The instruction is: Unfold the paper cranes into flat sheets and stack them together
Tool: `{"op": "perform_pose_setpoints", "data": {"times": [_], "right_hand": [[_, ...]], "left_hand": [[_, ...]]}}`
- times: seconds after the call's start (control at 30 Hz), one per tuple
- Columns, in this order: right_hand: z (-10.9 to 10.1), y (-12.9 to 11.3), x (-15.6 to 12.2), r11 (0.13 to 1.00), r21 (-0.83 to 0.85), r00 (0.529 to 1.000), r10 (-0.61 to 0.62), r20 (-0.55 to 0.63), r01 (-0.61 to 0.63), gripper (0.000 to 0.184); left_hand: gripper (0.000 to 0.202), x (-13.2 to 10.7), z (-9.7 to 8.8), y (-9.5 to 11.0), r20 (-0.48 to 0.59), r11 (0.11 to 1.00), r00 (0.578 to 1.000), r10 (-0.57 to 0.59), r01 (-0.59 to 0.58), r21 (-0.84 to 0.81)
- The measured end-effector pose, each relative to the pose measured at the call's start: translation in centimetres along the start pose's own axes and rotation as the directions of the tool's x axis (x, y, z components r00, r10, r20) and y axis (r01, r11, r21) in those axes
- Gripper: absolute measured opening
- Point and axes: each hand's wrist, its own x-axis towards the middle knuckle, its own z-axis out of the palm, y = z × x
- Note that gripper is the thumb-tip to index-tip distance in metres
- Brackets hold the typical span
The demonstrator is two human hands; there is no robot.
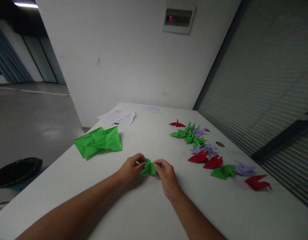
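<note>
A small folded green paper piece [148,167] lies low over the white table [143,206], held between both hands. My left hand [130,168] pinches its left side with curled fingers. My right hand [166,176] grips its right side, fingers closed round the paper. Both forearms reach in from the bottom edge.
A large creased green sheet [98,141] lies at the left of the table. White papers [117,117] sit at the far edge. A row of several red, green and purple paper cranes [206,151] runs along the right side. A black bin [16,171] stands on the floor at left.
</note>
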Motion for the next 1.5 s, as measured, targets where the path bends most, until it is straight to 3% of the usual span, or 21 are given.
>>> {"op": "perform_pose_setpoints", "data": {"times": [0.13,0.27,0.5,0.7,0.93,1.23,1.37,1.5], "right_hand": [[-0.1,-0.4,-0.1,0.995,-0.074,0.998,-0.067,0.018,0.068,0.021],[-0.3,-0.4,-0.1,0.988,-0.109,0.994,-0.107,0.017,0.108,0.022],[-0.6,-0.2,0.3,0.989,-0.118,0.996,-0.087,-0.005,0.086,0.03],[-0.9,0.0,0.6,0.985,-0.156,0.994,-0.089,-0.06,0.079,0.028],[-0.7,-0.2,0.7,1.0,0.014,0.988,0.026,-0.15,-0.024,0.041],[-0.5,-0.4,0.4,0.994,0.063,0.992,0.097,-0.077,-0.093,0.047],[-0.5,-0.6,0.3,0.99,0.098,0.991,0.107,-0.077,-0.099,0.047],[-0.4,-0.5,0.3,0.991,0.113,0.992,0.088,-0.087,-0.078,0.044]], "left_hand": [[0.015,-0.3,0.0,0.5,0.066,0.99,0.995,0.076,-0.083,0.116],[0.018,-0.4,-0.2,0.4,0.054,0.991,0.997,0.048,-0.054,0.119],[0.034,-0.2,-0.7,0.2,0.101,0.99,0.993,0.053,-0.038,-0.138],[0.042,0.0,-0.4,-0.3,0.123,0.978,0.992,0.02,0.007,-0.209],[0.042,-0.1,0.1,-0.1,0.202,0.889,0.978,-0.043,0.13,-0.44],[0.04,0.0,0.0,-0.5,0.063,0.919,0.998,-0.03,0.053,-0.391],[0.03,-0.2,-0.2,-0.2,0.096,0.971,0.995,0.013,0.011,-0.238],[0.023,0.0,-0.1,-0.3,0.045,0.991,0.999,-0.008,0.014,-0.133]]}}
